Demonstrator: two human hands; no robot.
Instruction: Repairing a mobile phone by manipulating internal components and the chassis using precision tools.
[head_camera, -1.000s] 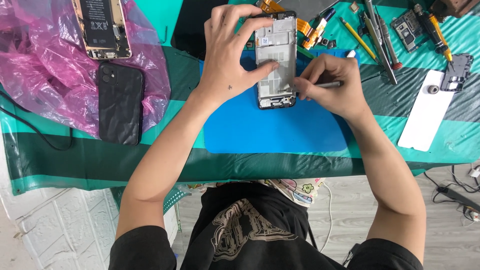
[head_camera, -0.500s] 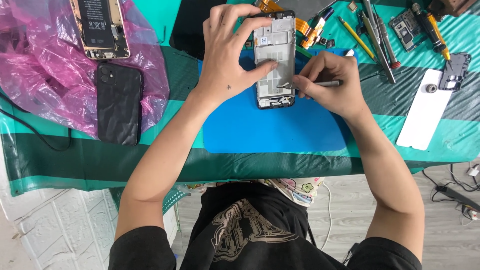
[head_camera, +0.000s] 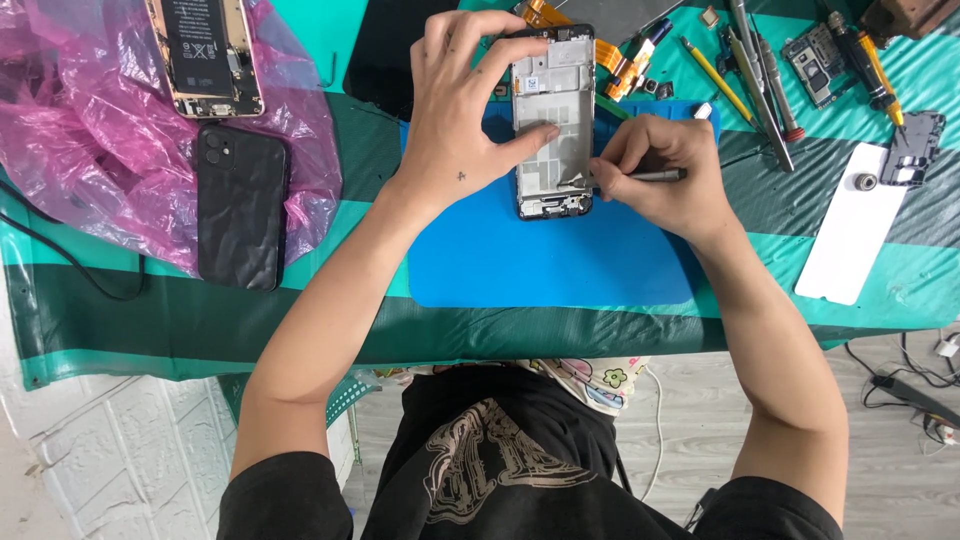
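Observation:
An opened phone frame (head_camera: 553, 120) lies on a blue work mat (head_camera: 545, 250), its bare metal inside facing up. My left hand (head_camera: 465, 110) grips the frame's left side, fingers curled over its top edge and thumb pressed on the inside. My right hand (head_camera: 665, 175) holds a thin grey metal tool (head_camera: 650, 176) like a pen. The tool's tip touches the lower right part of the frame.
A black phone case (head_camera: 238, 205) and an opened phone with its battery showing (head_camera: 205, 55) lie on pink plastic wrap (head_camera: 70, 150) at left. Screwdrivers, tweezers and small parts (head_camera: 770, 80) are scattered at the back right. A white back cover (head_camera: 850, 235) lies at right.
The phone frame has shifted slightly under my left hand, and my right hand has drawn the tool a little along the frame's lower right edge.

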